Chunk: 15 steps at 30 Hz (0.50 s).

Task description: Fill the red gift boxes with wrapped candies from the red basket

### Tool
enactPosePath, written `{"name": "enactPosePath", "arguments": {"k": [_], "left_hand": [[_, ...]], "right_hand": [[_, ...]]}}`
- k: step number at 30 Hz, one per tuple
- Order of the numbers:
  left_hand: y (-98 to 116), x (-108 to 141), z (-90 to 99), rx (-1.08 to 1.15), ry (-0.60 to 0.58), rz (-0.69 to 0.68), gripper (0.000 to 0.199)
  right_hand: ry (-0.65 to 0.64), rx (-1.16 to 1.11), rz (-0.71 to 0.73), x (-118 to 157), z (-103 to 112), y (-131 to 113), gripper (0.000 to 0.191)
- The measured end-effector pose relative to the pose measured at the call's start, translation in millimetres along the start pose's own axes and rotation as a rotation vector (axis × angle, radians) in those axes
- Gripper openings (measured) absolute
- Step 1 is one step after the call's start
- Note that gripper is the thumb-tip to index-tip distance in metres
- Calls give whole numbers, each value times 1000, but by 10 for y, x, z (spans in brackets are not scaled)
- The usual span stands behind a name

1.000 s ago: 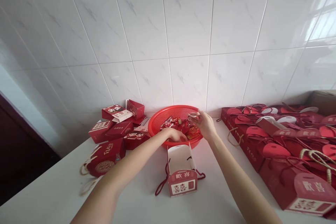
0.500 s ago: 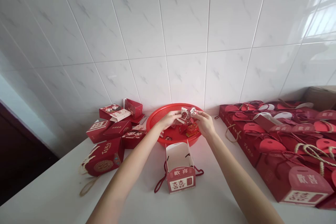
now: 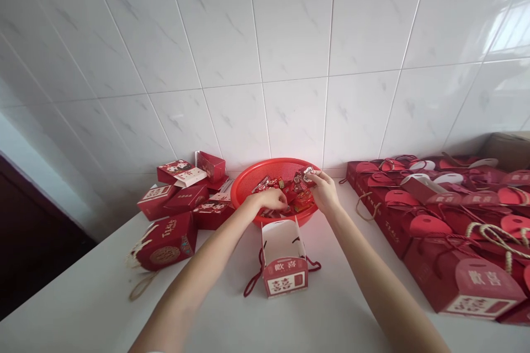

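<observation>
The right hand (image 3: 323, 190) pinches a white-marked packet (image 3: 308, 173) in a narrow grip. The left hand (image 3: 271, 198) rests among wrapped sweets (image 3: 304, 200) in a red colander (image 3: 244, 185); its grip is unclear.

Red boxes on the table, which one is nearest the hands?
The open-topped box in front of the red basket; it stands alone between the pile at left and the rows at right.
</observation>
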<state>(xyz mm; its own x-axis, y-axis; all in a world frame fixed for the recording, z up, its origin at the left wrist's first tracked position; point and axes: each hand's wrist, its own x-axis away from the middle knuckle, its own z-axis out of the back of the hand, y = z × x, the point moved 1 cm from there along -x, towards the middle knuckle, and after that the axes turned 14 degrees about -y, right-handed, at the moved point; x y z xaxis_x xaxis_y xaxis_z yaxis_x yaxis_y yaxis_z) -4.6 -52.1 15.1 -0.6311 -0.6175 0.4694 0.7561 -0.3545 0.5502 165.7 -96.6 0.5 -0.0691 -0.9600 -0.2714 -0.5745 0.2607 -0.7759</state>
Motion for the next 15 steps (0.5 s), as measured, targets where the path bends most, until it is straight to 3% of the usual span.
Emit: {"name": "enactPosePath", "arguments": {"k": [4,7,11,15], "left_hand": [[13,-28,-68,-356,-157,195,21],[7,-78,-103,-420,-138,260,15],[49,-94,-151,-490,-53,221,38],[133,-98,-199,-579,-106,97,51]], "right_hand": [[23,1,0,11,-7,-6,30],[18,4,-16,26,-22,-16,30],[16,27,-19,40,-36,-14,30],[22,34,-13,44,-33,-2,28]]}}
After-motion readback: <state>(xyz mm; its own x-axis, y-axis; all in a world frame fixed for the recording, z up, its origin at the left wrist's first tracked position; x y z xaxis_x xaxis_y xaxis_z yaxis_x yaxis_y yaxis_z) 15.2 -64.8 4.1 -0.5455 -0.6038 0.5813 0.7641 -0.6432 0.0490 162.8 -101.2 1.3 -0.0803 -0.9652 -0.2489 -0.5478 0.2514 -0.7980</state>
